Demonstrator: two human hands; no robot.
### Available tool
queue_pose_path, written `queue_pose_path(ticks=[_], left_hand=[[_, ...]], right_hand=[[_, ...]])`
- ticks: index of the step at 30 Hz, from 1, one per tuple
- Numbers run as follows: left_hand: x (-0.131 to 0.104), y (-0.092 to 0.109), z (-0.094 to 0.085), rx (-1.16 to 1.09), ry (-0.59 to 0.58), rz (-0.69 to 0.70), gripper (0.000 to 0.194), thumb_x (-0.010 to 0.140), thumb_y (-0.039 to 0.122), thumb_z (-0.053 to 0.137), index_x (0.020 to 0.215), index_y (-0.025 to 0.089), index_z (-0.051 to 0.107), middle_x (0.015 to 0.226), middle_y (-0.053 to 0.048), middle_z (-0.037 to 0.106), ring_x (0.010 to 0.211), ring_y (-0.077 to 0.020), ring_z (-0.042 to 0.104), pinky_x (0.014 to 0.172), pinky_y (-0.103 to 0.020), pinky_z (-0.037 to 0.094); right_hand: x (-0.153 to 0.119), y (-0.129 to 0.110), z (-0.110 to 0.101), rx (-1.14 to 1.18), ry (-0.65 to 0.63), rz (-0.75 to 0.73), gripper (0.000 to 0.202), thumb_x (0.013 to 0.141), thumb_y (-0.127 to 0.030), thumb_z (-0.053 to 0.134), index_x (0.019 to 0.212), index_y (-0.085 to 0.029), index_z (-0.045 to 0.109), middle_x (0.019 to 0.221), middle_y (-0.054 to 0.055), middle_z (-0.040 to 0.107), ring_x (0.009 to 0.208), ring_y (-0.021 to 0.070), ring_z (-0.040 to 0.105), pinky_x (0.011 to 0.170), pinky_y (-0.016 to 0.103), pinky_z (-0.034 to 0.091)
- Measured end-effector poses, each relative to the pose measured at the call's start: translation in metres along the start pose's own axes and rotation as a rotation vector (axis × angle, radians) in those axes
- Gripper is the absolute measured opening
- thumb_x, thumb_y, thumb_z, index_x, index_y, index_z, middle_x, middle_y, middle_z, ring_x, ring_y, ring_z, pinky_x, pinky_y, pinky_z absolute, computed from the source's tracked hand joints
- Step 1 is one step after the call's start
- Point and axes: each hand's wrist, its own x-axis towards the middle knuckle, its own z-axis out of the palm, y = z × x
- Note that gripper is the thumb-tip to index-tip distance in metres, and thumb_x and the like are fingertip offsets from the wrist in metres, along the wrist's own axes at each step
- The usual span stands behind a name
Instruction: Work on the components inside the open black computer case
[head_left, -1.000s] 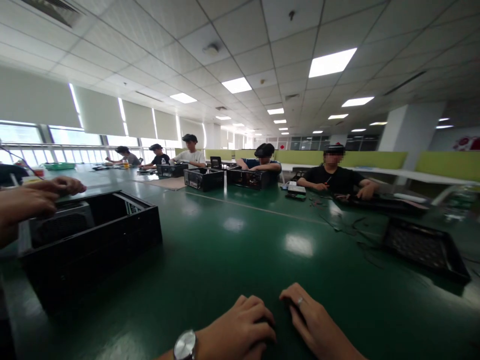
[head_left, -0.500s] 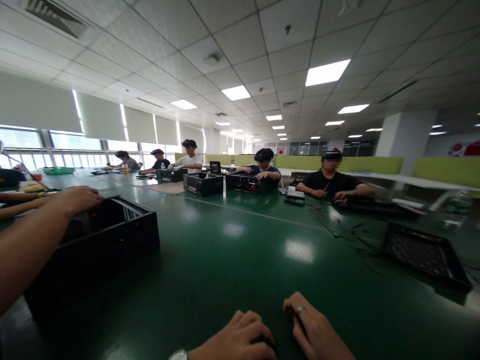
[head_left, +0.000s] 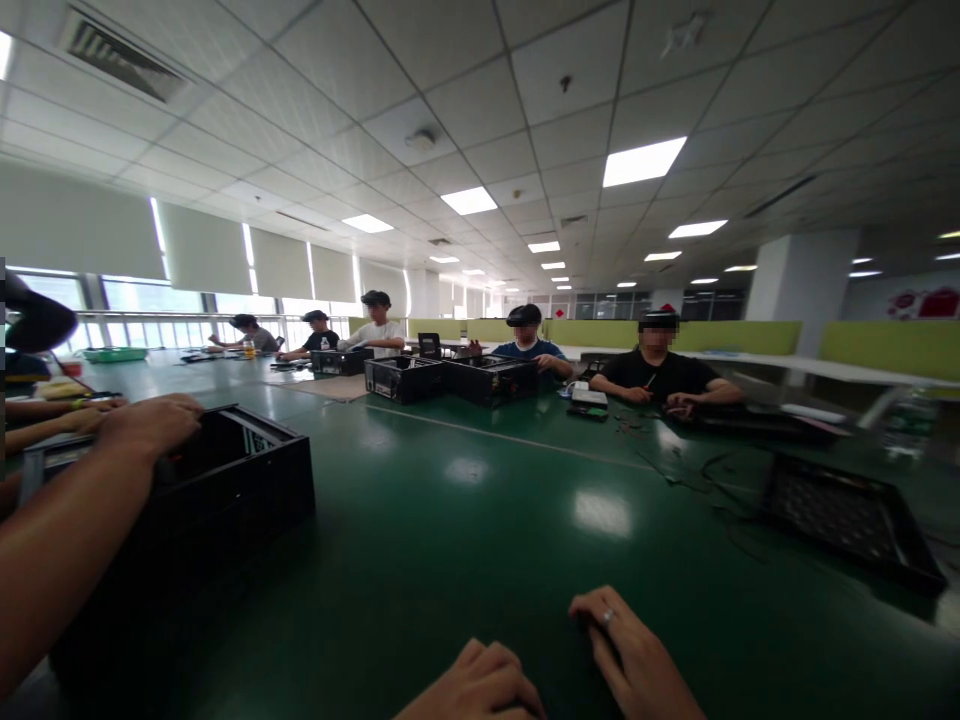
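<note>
Left hand (head_left: 484, 688), right hand (head_left: 637, 655): lower centre, fingers curled over green surface (head_left: 450, 550), grip undeterminable. Open black case (head_left: 232, 500): frame left, under a co-worker's hand (head_left: 154, 425). Far case (head_left: 495, 384): centre, newly swung askew; own handling seemingly unaffected.

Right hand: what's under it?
The table shows around the right hand. The spot directly beneath is covered, so I can't tell if anything lies there.
</note>
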Motion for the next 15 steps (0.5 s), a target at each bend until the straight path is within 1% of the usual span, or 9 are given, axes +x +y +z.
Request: queue_pose_path(ticks=[3, 7, 11, 13, 15], left_hand=[[0.0004, 0.0021, -0.0065, -0.043, -0.015, -0.010, 0.020, 0.105, 0.037, 0.049, 0.119, 0.024, 0.055, 0.117, 0.001, 0.070, 0.106, -0.0150, 0.058, 0.086, -0.028, 0.039], [-0.0007, 0.0022, -0.0096, -0.050, -0.020, -0.033, 0.022, 0.107, 0.039, 0.042, 0.118, 0.025, 0.056, 0.112, 0.000, 0.071, 0.102, -0.0144, 0.059, 0.088, -0.028, 0.039], [-0.0022, -0.0030, -0.0046, -0.038, 0.041, -0.029, 0.019, 0.106, 0.039, 0.047, 0.114, 0.025, 0.056, 0.101, 0.001, 0.071, 0.094, -0.0145, 0.060, 0.082, -0.028, 0.040], [-0.0031, -0.0042, -0.0040, -0.030, 0.080, -0.019, 0.014, 0.106, 0.034, 0.050, 0.114, 0.025, 0.055, 0.099, 0.001, 0.071, 0.092, -0.0147, 0.060, 0.079, -0.027, 0.041], [-0.0043, -0.0029, -0.0069, -0.012, 0.140, -0.026, 0.012, 0.104, 0.025, 0.050, 0.115, 0.024, 0.055, 0.100, -0.001, 0.071, 0.095, -0.0160, 0.061, 0.079, -0.027, 0.043]], right_hand=[[0.0030, 0.0019, -0.0019, 0.054, 0.062, 0.061, 0.029, 0.099, -0.032, 0.035, 0.102, -0.022, 0.062, 0.101, 0.008, 0.064, 0.094, 0.0220, 0.064, 0.086, 0.035, 0.050], [0.0048, 0.0018, -0.0049, 0.097, 0.094, 0.126, 0.029, 0.096, -0.034, 0.035, 0.095, -0.022, 0.061, 0.093, 0.007, 0.063, 0.086, 0.0226, 0.064, 0.080, 0.036, 0.051], [0.0055, 0.0008, -0.0073, 0.097, 0.157, 0.165, 0.025, 0.089, -0.032, 0.036, 0.089, -0.022, 0.059, 0.087, 0.006, 0.062, 0.080, 0.0220, 0.063, 0.075, 0.035, 0.050], [0.0058, 0.0024, -0.0074, 0.092, 0.199, 0.184, 0.022, 0.086, -0.031, 0.037, 0.089, -0.022, 0.058, 0.086, 0.005, 0.062, 0.078, 0.0215, 0.063, 0.073, 0.035, 0.051], [0.0058, 0.0060, -0.0068, 0.092, 0.240, 0.194, 0.021, 0.082, -0.030, 0.040, 0.089, -0.023, 0.057, 0.085, 0.005, 0.061, 0.077, 0.0212, 0.063, 0.073, 0.034, 0.052]])
